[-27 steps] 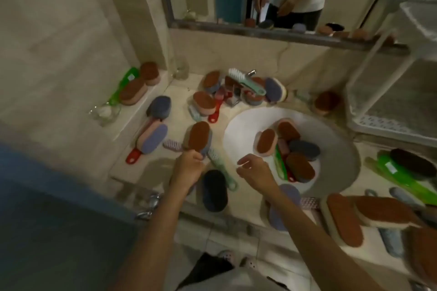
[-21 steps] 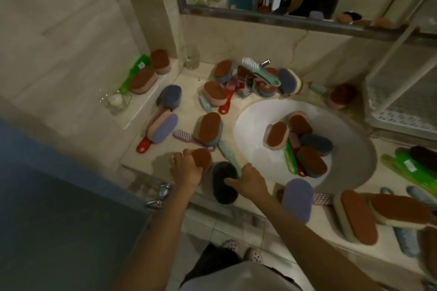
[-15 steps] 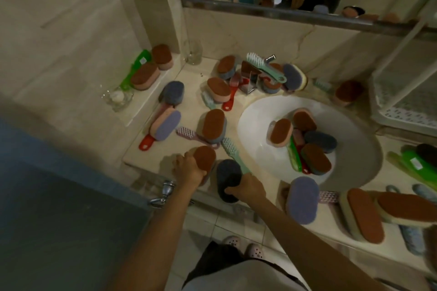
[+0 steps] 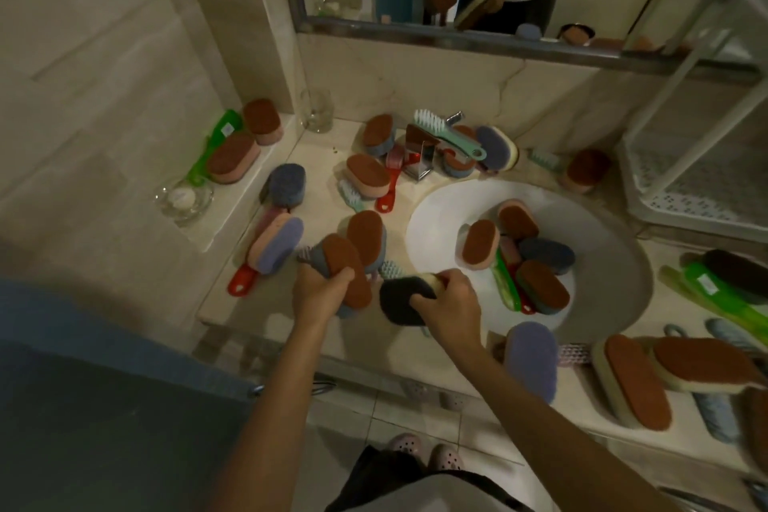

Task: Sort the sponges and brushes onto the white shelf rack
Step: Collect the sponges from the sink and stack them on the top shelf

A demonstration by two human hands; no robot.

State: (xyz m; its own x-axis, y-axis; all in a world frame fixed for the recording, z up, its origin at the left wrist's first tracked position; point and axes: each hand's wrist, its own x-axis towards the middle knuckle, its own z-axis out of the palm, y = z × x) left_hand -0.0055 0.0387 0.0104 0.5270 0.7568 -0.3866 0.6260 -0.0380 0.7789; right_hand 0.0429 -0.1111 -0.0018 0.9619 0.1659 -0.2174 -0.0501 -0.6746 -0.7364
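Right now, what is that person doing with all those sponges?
A person is tidying a bathroom counter. Their left hand grips a brown-topped sponge and their right hand grips a black sponge. More sponges and brushes lie around and inside the sink. Neither held sponge is at the white shelf rack yet.

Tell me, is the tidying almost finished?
Not nearly. No sponge or brush shows on the part of the white shelf rack in view. In hand: the left hand grips a brown-topped sponge, the right hand a black sponge. To do: a pile in the sink and many more sponges and brushes across the counter.
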